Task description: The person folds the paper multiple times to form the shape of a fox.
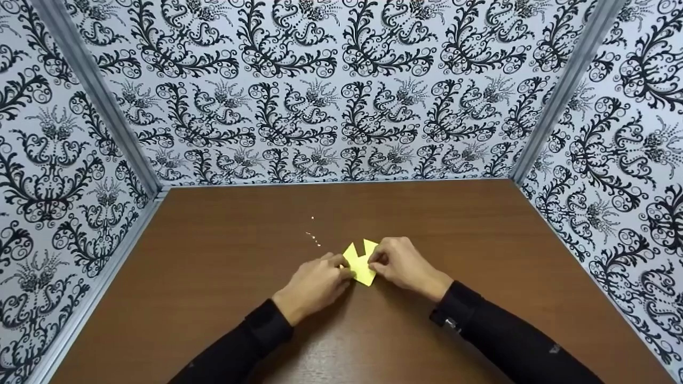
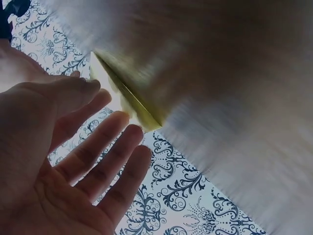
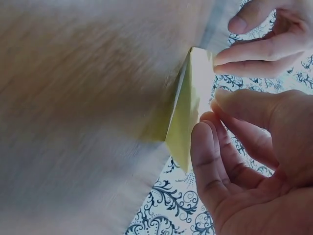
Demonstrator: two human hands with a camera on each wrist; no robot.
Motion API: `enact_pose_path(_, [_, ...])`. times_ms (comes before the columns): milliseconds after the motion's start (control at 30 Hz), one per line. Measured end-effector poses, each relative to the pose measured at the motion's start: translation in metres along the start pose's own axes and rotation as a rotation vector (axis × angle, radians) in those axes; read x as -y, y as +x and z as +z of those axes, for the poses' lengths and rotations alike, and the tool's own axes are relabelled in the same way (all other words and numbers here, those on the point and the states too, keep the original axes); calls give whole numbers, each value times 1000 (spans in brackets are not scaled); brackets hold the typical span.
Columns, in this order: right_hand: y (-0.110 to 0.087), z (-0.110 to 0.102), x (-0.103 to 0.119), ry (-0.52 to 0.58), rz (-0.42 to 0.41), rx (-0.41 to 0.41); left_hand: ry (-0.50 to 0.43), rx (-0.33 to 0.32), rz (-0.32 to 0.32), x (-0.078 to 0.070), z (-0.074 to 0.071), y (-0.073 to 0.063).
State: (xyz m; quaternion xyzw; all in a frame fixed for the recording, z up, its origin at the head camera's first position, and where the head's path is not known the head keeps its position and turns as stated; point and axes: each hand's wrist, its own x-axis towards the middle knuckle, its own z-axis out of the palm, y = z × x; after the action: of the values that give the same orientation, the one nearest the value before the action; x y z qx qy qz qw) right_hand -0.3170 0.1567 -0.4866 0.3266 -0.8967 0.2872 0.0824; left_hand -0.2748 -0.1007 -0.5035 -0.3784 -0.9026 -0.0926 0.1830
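A folded yellow piece of paper (image 1: 363, 271) lies on the brown table, with two points at its far end and a notch between them. Its near end narrows to a blunt corner. The left hand (image 1: 319, 281) touches the paper's left side with its fingertips; in the left wrist view its fingers (image 2: 100, 147) are spread and mostly straight. At the right edge, the right hand (image 1: 408, 268) pinches the paper between thumb and curled forefinger. Both wrist views show the paper (image 3: 183, 117) from the side, with a raised fold; the fingertips partly hide it.
Small pale scraps (image 1: 314, 238) lie on the brown table (image 1: 224, 256) beyond the left hand. Patterned panels (image 1: 341, 106) in black and white enclose the table at the back and both sides, joined by grey metal posts (image 1: 101, 96).
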Motion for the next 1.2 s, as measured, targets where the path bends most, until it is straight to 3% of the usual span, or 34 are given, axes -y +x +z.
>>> enact_pose_path(367, [-1, 2, 0, -26, 23, 22, 22, 168, -13, -4, -5, 1])
enact_pose_path(700, [-2, 8, -6, 31, 93, 125, 59, 215, 14, -1, -4, 3])
enact_pose_path(933, [5, 6, -17, -3, 133, 96, 147, 220, 59, -1, -5, 3])
enact_pose_path(1200, [17, -1, -37, -48, 241, 38, 176, 237, 56, -1, -5, 4])
